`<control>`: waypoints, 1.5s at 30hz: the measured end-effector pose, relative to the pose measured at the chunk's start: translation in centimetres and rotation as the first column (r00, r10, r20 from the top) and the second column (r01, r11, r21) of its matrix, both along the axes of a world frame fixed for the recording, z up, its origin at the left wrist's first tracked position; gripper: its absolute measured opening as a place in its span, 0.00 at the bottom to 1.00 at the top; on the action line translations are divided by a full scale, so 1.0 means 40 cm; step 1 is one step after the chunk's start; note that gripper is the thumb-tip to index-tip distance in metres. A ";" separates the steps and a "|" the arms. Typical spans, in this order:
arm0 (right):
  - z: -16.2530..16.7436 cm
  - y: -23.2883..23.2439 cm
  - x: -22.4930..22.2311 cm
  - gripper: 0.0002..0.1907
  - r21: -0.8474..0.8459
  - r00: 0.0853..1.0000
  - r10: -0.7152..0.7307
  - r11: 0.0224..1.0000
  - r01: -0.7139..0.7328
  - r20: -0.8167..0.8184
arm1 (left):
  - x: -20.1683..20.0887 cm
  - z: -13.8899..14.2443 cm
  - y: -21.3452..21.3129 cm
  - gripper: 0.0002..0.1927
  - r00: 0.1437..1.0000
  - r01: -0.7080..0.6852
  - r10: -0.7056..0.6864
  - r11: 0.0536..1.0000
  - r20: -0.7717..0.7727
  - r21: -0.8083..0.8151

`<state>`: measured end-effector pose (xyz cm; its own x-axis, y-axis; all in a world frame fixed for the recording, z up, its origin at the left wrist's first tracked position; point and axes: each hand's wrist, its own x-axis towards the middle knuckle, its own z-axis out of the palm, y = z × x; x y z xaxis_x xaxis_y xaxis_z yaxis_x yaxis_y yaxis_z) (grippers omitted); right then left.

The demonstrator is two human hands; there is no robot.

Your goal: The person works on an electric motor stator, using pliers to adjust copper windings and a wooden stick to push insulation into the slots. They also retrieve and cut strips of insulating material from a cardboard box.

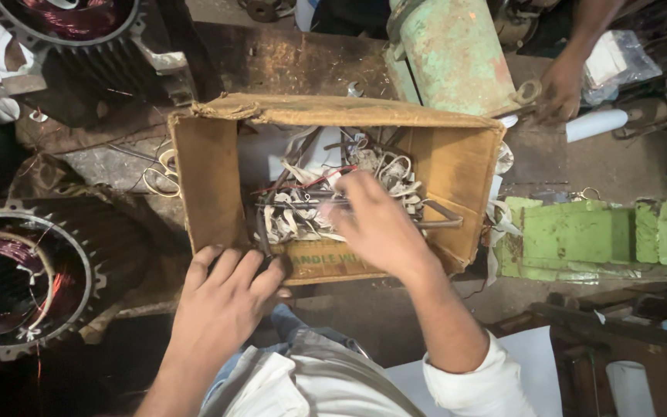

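Box position: we see the cardboard box point(218, 177) at bench point(596, 166) centre, just beyond both hands.
Right hand point(376, 224): inside the box, fingers loosely curled over the tangled metal scraps point(310, 205); blurred, so we cannot tell its grasp.
Left hand point(221, 301): fingers together, gripping the box's near-left edge.
Label: printed strip point(322, 259) on the near wall, brown.

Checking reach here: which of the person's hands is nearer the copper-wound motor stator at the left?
Left. The left hand grips the cardboard box edge beside the stator; the right hand is inside the box, farther away.
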<state>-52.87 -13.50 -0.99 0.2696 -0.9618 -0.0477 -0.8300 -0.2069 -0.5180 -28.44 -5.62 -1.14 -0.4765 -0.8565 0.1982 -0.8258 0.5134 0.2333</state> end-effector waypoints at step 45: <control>0.096 0.164 -0.030 0.08 0.060 0.266 -0.131 0.964 0.259 0.955 | 0.003 0.091 0.079 0.28 0.889 -0.132 0.087 0.989 -0.450 -0.071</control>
